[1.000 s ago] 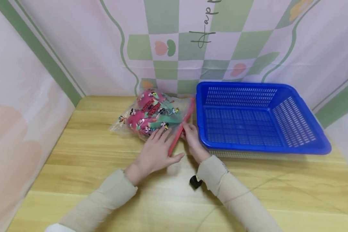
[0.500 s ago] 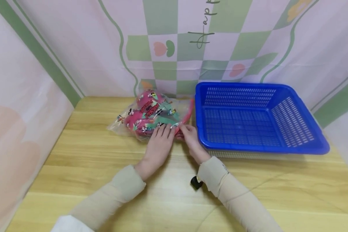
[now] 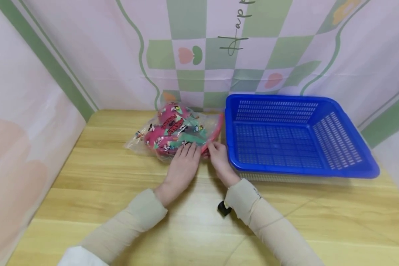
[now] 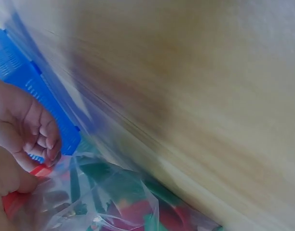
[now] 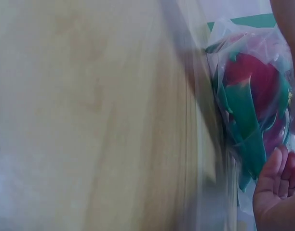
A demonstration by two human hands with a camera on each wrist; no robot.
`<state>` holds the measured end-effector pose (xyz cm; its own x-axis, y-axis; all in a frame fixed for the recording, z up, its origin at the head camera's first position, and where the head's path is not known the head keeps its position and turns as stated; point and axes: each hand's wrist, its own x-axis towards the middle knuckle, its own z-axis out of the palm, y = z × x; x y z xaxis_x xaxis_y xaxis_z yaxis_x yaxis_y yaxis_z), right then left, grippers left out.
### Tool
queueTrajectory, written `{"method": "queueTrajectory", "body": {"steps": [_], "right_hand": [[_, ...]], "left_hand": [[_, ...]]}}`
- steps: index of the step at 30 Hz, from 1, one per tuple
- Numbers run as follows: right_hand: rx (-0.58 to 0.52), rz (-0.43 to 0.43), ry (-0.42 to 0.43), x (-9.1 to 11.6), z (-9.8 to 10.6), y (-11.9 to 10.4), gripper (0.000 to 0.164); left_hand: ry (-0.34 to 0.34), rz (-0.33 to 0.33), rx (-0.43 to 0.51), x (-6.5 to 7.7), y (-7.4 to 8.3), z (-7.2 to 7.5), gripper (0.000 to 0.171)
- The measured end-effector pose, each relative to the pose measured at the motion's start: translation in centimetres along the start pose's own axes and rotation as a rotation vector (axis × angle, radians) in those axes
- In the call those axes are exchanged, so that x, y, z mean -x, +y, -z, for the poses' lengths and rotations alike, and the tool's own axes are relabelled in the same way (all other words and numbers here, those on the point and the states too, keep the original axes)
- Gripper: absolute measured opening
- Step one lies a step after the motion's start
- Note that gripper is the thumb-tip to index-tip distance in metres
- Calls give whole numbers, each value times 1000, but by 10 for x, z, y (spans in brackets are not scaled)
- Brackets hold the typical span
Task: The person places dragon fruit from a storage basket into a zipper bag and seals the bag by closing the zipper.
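Note:
A clear zip bag (image 3: 177, 129) with cartoon prints lies at the back of the wooden table. Through its plastic show pink-red rounded things with green leaf-like parts (image 5: 246, 125). A red strip (image 3: 217, 129) runs along its right-hand mouth. My left hand (image 3: 182, 168) lies over the bag's near side, fingers extended together; in the left wrist view its thumb (image 4: 22, 183) is at the red strip. My right hand (image 3: 221, 159) pinches the near end of that strip between thumb and finger. Some fingertips are hidden by the hands.
A blue slotted basket (image 3: 231, 146) stands just right of my right hand and the bag's mouth. A patterned curtain (image 3: 189, 79) hangs behind the table (image 3: 126, 195). A small black piece (image 3: 224, 208) sits by the right cuff.
My left hand has shifted right along the bag to the red strip, and its spread thumb has tucked in beside the right hand. The strip's near end now lies between the hands.

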<state>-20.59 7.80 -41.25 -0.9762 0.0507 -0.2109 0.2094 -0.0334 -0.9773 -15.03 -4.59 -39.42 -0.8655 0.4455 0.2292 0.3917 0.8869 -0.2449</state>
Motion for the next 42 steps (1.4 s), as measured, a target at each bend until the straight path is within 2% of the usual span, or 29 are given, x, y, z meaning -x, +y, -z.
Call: {"method": "queueTrajectory", "body": {"steps": [7,18,24,29,34,42], "right_hand": [[35,16,45,-6,2,1,34],[64,-1,91,-9,0,0,31],[23,-8,118,-10,0,1,24],[25,-33,132,-12,-1,-1,25],[50,-64,121,-12,-3,-5,29],[102,-30,129,-7,-5,-5,21]], "left_hand": [[14,-6,13,1,2,0,34],[-22,-5,54,4,0,3,35],[-40,5,102,5,-4,4,33],[-54,19,144,3,-4,6,32],[33,57,143,-1,-1,8,29],[199,80,-18,-14,4,6,23]]}}
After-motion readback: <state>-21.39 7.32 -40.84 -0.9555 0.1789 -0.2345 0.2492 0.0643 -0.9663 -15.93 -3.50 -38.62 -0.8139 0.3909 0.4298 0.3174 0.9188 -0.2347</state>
